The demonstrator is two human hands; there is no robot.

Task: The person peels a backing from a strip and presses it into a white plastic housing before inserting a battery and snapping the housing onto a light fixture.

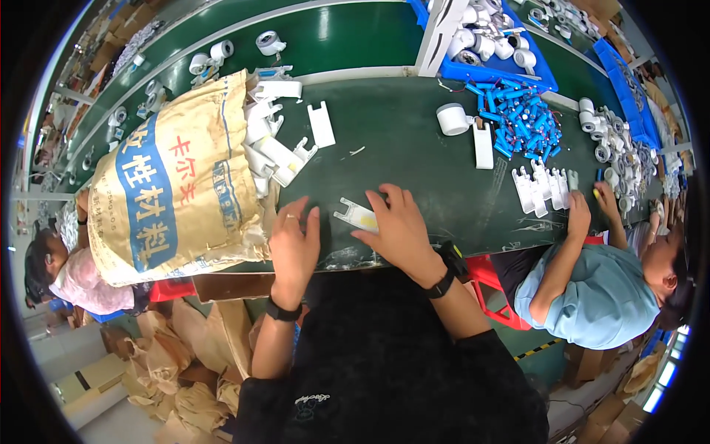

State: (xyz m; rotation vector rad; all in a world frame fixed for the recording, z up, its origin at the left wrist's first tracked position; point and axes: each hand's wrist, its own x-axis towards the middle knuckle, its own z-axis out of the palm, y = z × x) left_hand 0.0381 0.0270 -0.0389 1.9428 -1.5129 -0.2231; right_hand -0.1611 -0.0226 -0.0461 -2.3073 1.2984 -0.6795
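Low over the front of the dark green table, my right hand [405, 235] has its thumb and fingers around the right end of a small white plastic housing [353, 214], partly hidden under the hand. A yellowish patch shows inside that housing. To its left, my left hand [293, 244] hovers with fingers apart and nothing in them, beside a big tan sack [196, 177] lying on its side. White plastic housings [277, 155] spill from the sack's mouth onto the table, and a single flat housing [322, 124] lies a little to the right of them.
At the back right are a heap of blue cylindrical batteries [521, 122], a round white part [452, 119] and a white housing [483, 146]. White housings [540, 187] stand in a row near a co-worker in a blue shirt [592, 296]. Blue bins [543, 70] hold white round parts.
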